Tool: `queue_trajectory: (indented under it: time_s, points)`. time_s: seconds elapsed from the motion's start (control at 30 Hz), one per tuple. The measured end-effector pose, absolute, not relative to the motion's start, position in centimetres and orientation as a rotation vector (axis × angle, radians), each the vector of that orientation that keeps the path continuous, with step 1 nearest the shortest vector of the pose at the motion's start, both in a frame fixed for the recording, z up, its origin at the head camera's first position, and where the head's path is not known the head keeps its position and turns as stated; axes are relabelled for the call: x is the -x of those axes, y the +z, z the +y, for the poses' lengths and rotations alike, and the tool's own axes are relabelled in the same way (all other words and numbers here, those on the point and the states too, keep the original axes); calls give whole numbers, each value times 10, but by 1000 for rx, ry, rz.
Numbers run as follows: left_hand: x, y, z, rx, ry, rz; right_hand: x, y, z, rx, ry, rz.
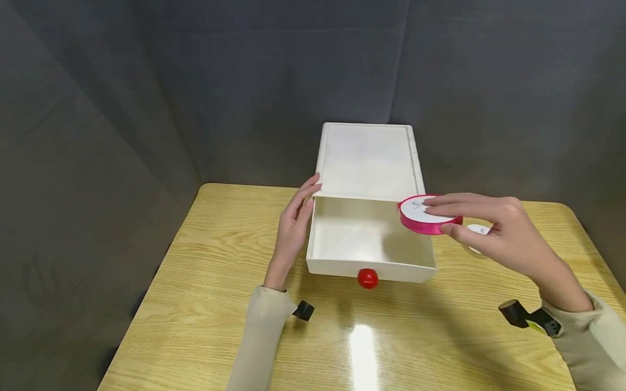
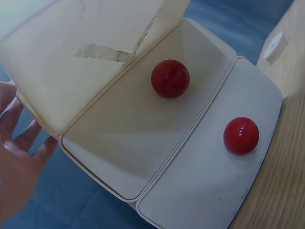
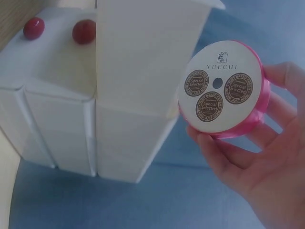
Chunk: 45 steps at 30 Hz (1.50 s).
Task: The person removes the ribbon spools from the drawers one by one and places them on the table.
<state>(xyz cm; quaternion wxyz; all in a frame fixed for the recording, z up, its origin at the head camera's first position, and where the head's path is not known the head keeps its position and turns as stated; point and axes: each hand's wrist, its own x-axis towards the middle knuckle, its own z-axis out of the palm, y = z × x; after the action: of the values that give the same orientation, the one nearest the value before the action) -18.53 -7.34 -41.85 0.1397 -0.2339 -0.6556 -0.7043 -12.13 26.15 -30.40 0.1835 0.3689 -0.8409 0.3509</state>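
Observation:
A white drawer unit (image 1: 369, 157) stands on the table with its top drawer (image 1: 362, 266) pulled out. The drawer's inside shows bare, and a red round knob (image 1: 368, 278) is on its front. My left hand (image 1: 292, 231) touches the unit's left side with fingers extended; in the left wrist view its fingertips (image 2: 45, 150) meet the drawer's edge. Over the drawer's right side, my right hand (image 1: 508, 233) pinches a spool of pink ribbon (image 1: 424, 222) between thumb and fingers. The right wrist view shows the spool's white printed face (image 3: 217, 90).
A second spool (image 1: 478, 229) lies on the wooden table (image 1: 210, 260), right of the drawer and partly behind my right hand. Two lower drawer fronts with red knobs (image 2: 170, 78) appear in the left wrist view. Dark cloth (image 1: 244, 98) hangs behind the table.

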Motion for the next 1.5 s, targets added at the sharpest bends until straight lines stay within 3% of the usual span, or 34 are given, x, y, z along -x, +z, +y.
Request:
queue_trajectory:
  time_s: [0.83,1.5]
  points:
    - [188,-420,-81,681,-2015,-1882,111,-318,325,-515,1000,-2395]
    - [190,-422,-80,669,-2013,-1881,135,-387,400,84,735,-2660]
